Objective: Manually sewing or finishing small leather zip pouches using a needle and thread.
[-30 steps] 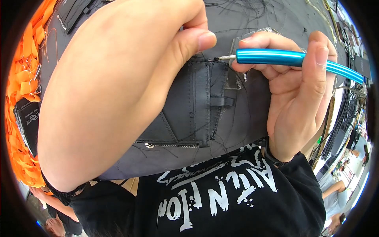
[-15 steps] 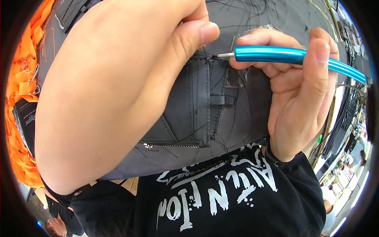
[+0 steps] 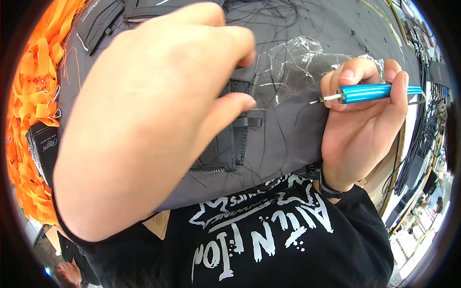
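Note:
A black stitched leather wallet [image 3: 235,140] with a zip along its near edge lies on the dark grey work surface. My left hand [image 3: 211,62] is above its far part, thumb and bent fingers apart, with nothing seen between them; my forearm hides much of the wallet. To the right, my right hand [image 3: 360,110] grips a blue, soldering-iron-like thread burner [image 3: 367,93]. Its thin metal tip points left, clear of the wallet, with a bit of dark thread by it. A cord runs off its right end.
Crumpled clear plastic film [image 3: 288,62] lies beyond the wallet, near loose black threads [image 3: 269,13]. More black leather pieces [image 3: 98,26] are at the far left. Orange straps with metal clips [image 3: 41,96] pile along the left edge; black cables [image 3: 418,139] run down the right.
My right hand has drawn the thread burner right and nearer me, off the wallet's edge. My left thumb has parted from the fingers. The wallet appears slightly further left.

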Motion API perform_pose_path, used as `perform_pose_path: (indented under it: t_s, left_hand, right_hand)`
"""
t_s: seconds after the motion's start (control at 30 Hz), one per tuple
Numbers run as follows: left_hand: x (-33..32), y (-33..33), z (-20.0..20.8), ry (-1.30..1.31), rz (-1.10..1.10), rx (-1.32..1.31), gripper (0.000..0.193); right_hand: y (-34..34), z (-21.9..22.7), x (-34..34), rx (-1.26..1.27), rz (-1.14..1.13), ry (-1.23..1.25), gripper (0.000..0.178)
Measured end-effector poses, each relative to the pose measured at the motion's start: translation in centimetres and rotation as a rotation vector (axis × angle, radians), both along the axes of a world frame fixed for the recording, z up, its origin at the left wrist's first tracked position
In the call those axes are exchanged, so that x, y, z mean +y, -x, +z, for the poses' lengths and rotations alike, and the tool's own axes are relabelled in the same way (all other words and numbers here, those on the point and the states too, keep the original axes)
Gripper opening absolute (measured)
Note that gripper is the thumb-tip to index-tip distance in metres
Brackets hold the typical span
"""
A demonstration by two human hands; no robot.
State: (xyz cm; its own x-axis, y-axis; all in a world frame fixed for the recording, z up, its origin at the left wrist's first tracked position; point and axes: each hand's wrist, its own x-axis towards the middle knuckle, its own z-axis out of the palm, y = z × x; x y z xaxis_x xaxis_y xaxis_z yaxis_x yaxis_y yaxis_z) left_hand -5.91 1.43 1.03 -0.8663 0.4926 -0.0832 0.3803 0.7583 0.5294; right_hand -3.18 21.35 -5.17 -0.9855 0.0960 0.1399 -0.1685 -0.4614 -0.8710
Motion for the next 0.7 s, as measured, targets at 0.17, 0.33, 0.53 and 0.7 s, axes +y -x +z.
perform_pose_path:
  t_s: [0.17, 0.33, 0.53, 0.7]
  left_hand:
    - [1.1, -0.1, -0.5, -0.003, -0.045, 0.046, 0.017]
    - [1.0, -0.2, -0.5, -0.029, 0.090, -0.034, 0.010]
    - [0.2, -0.1, -0.8, -0.140, 0.138, -0.141, 0.011]
    - [-0.6, 0.2, -0.5, -0.001, 0.149, -0.152, 0.012]
  right_hand:
    - [0.0, 0.2, 0.0, -0.048, -0.002, 0.051, 0.025]
    - [0.2, 0.1, 0.1, -0.137, -0.005, 0.019, 0.026]
    - [0.8, 0.4, -0.9, -0.065, 0.009, -0.381, 0.037]
    - [0.7, 0.6, -1.6, -0.072, 0.016, -0.439, 0.045]
